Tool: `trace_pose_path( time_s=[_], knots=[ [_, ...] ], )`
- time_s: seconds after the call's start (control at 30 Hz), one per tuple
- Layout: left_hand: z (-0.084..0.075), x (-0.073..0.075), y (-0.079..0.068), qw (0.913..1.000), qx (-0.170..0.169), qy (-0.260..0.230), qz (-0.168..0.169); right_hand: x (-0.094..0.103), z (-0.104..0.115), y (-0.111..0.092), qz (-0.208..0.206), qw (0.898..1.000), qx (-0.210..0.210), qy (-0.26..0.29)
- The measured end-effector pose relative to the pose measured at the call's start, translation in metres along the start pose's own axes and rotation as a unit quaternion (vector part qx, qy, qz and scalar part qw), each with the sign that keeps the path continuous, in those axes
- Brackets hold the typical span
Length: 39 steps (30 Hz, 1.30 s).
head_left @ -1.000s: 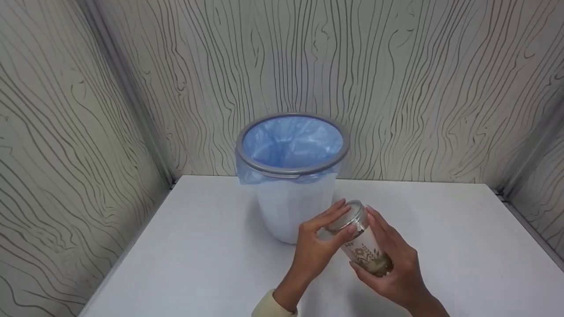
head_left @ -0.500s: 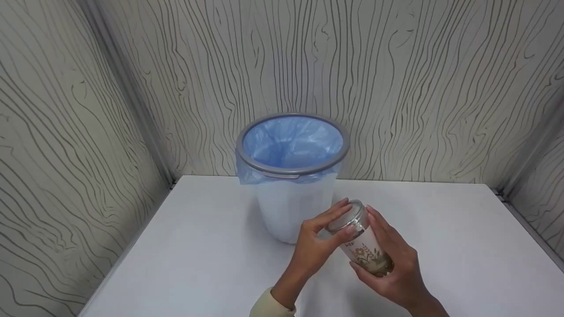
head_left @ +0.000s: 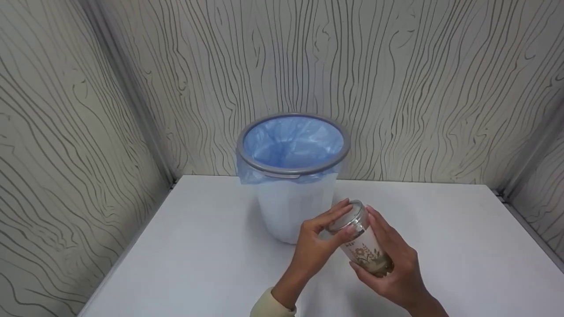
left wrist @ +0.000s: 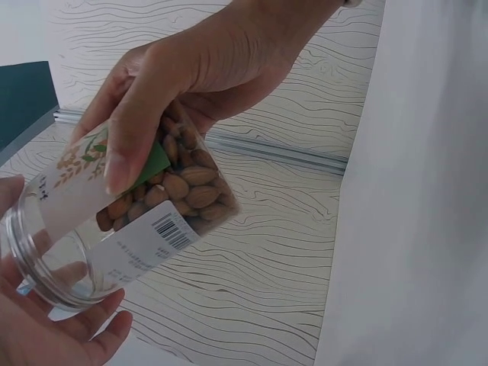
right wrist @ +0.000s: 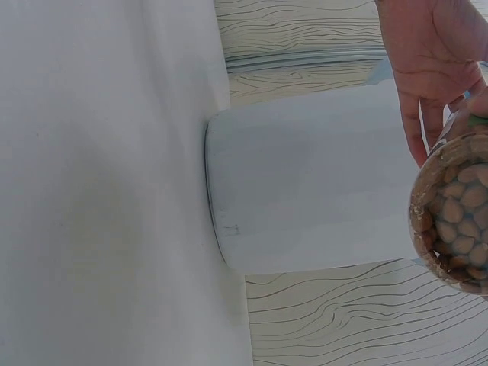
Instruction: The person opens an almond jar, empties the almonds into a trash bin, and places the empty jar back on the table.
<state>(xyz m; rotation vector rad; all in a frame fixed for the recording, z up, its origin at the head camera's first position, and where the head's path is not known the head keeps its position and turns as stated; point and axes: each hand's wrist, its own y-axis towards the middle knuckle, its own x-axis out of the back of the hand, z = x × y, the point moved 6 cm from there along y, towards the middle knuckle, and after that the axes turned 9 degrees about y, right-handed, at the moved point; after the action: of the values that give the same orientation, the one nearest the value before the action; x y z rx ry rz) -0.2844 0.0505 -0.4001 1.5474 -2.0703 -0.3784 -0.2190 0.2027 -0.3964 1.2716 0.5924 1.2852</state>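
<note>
Almond jar [head_left: 362,253] sits tilted between two bare hands, raised over the near part of the white table [head_left: 198,246], its top end leaning far and left, its base near and right. The right hand [head_left: 398,266] grips the body, thumb on the near side and fingers along the right side. The left hand [head_left: 317,242] holds the top end between thumb and bent fingers, touching the silver rim [left wrist: 29,267]; whether a lid there is loose or tight is hard to tell. Brown almonds [left wrist: 194,179] fill the base end, beside a white barcode label [left wrist: 145,244]. Just beyond the jar, to the left, a white bin [head_left: 293,207] stands upright with a blue liner [head_left: 295,141] folded over its edge.
</note>
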Motion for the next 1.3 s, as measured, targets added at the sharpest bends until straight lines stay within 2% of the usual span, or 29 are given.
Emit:
trace_pose_path(
  time_s=[0.2,1.3],
  knots=[
    [-0.0017,0.0,-0.0005,0.9998,-0.017,-0.004,-0.004,-0.0001,-0.0063,-0.0065,0.001,1.0,-0.002,-0.008],
    [-0.0003,-0.0009,-0.0012,0.9987,0.036,-0.003,-0.036,-0.0016,-0.0011,-0.002,0.001,1.0,0.02,-0.02]
  ],
)
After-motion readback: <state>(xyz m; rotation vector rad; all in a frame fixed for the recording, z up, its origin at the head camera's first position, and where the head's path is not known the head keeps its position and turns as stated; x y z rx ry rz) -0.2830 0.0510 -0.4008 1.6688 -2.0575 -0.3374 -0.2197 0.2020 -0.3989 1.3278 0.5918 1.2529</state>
